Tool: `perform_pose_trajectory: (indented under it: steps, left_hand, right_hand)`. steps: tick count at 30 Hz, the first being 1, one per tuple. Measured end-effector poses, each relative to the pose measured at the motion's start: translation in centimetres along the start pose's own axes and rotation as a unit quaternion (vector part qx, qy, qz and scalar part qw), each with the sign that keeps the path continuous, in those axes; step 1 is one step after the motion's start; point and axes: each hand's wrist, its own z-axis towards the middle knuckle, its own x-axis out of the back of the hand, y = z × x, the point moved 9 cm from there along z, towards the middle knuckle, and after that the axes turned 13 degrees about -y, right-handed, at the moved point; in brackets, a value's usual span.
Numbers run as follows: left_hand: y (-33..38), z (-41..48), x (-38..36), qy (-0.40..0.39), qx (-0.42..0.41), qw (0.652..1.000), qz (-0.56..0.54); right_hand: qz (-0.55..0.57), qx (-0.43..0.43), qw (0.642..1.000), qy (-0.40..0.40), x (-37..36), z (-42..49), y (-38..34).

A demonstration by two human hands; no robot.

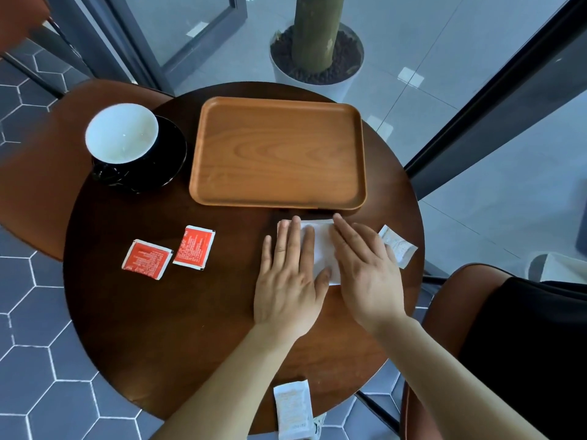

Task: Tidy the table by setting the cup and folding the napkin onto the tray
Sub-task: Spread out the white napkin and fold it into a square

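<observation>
Both hands lay flat, palms down and fingers spread, on the white napkin (320, 246), gripping nothing. The left hand (287, 281) covered the napkin's left part and the right hand (365, 271) its right part, so only a strip of white showed between them, along with the far edge; how many times it was folded could not be told from under the hands. The napkin rested on the round dark wooden table (190, 312), just in front of the near rim of the wooden tray (276, 198), which held nothing. The cup (122, 136), white inside and dark outside, stood on a dark saucer (173, 154) at the table's far left, just beside the tray. Two red packets (170, 252) lay side by side left of the hands. A white packet (398, 246) lay just right of the right hand, and another white packet (293, 408) lay at the table's near edge, overhanging it.
</observation>
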Motion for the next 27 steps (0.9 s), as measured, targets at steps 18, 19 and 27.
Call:
perform_pose_trajectory:
  steps: [18,19,27]
  left_hand:
    - [-2.6,-3.4,3.9,0.089,0.121,0.979,-0.141]
    - [-2.7,-3.4,3.9,0.082,0.128,0.976,-0.157]
    - [-4.2,-2.6,3.5,0.037,0.213,0.936,-0.278]
  right_hand:
    - [-0.089,-0.012,0.993,-0.081,-0.6,1.1,0.8]
    - [-0.088,-0.013,0.993,-0.079,-0.7,1.0,0.8]
    - [-0.087,-0.02,0.995,-0.054,-1.1,0.9,0.6]
